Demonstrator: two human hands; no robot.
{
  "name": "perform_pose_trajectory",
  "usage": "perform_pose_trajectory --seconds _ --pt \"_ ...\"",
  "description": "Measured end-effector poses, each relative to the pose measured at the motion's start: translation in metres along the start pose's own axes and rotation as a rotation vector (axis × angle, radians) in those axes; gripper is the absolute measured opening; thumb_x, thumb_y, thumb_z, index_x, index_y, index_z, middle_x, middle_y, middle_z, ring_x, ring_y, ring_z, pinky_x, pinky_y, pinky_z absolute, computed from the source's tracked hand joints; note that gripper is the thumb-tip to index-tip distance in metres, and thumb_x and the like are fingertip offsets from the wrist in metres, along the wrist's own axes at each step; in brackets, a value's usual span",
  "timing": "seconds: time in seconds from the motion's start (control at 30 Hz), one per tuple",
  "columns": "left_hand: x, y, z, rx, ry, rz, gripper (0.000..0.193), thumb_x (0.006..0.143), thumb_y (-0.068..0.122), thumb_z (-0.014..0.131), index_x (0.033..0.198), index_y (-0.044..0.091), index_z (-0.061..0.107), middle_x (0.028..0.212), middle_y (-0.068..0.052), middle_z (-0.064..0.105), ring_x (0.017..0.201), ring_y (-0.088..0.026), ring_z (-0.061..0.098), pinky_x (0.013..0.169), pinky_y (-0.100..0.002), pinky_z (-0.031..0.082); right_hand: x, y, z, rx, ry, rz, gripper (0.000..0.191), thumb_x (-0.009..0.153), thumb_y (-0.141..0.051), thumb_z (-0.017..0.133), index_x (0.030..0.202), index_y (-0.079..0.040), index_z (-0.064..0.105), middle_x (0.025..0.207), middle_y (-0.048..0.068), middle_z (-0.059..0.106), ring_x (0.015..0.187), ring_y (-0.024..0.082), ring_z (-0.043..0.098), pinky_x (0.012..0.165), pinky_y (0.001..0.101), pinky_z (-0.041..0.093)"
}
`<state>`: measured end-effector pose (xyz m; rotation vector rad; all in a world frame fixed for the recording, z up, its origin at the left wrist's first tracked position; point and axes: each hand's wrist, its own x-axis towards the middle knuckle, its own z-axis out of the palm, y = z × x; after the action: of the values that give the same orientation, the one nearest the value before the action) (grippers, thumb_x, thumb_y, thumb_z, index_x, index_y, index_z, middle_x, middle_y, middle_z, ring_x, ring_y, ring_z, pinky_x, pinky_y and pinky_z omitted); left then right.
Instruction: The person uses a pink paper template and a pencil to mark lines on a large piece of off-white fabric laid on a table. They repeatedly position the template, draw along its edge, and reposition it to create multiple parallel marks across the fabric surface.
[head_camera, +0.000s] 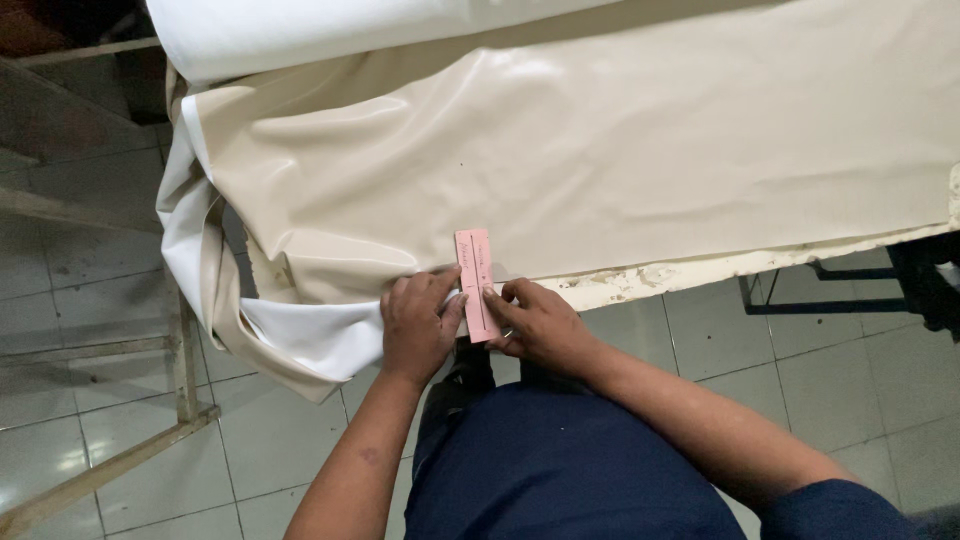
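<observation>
In the head view, a small pink strip (477, 284) lies upright across the near edge of a big sheet of beige fabric (620, 150), most likely so that one end sits on the cloth and the other hangs past the edge, as a ruler would be laid for gauging from a border. The left hand (418, 322) sits just left of the strip, fingers curled, knuckles on the cloth and the thumb touching the strip's left side, steadying both. The right hand (540, 325) is just right of the strip, fingertips pinching its lower half.

Beyond the strip the fabric spreads over the counter (700, 270), whose chipped pale edge shows to the right of it. Far beyond the strip lies a white roll (330, 30). Left of the strip the fabric spills off the counter's corner, its white underside turned out, in front of a wooden frame (110, 460) standing on the tiled floor (850, 390). Nothing blocks the hands.
</observation>
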<state>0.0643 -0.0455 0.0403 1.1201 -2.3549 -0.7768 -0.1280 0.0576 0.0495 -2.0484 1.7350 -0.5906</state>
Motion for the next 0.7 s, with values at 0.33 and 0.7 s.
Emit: perform_pose_trajectory --seconds 0.33,0.7 --pt "-0.0008 -0.0002 0.0046 0.076 0.029 0.025 0.041 0.089 0.03 0.073 0.128 0.019 0.07 0.101 -0.002 0.062 0.102 -0.026 0.056 0.093 -0.045 0.04 -0.0009 -0.0004 0.0021 -0.03 0.012 0.008 0.069 0.078 -0.033 0.084 0.136 -0.004 0.061 0.109 0.013 0.06 0.092 0.028 0.062 0.077 0.0392 0.054" --pt "0.0007 0.0027 0.0047 0.097 0.003 0.002 0.039 0.089 0.03 0.073 0.127 0.021 0.07 0.097 -0.001 0.06 0.1 -0.025 0.055 0.09 -0.045 0.04 -0.0007 -0.0007 0.0052 -0.054 0.004 0.048 0.068 0.079 -0.032 0.082 0.137 -0.004 0.06 0.108 0.013 0.059 0.091 0.028 0.061 0.077 0.0394 0.054"
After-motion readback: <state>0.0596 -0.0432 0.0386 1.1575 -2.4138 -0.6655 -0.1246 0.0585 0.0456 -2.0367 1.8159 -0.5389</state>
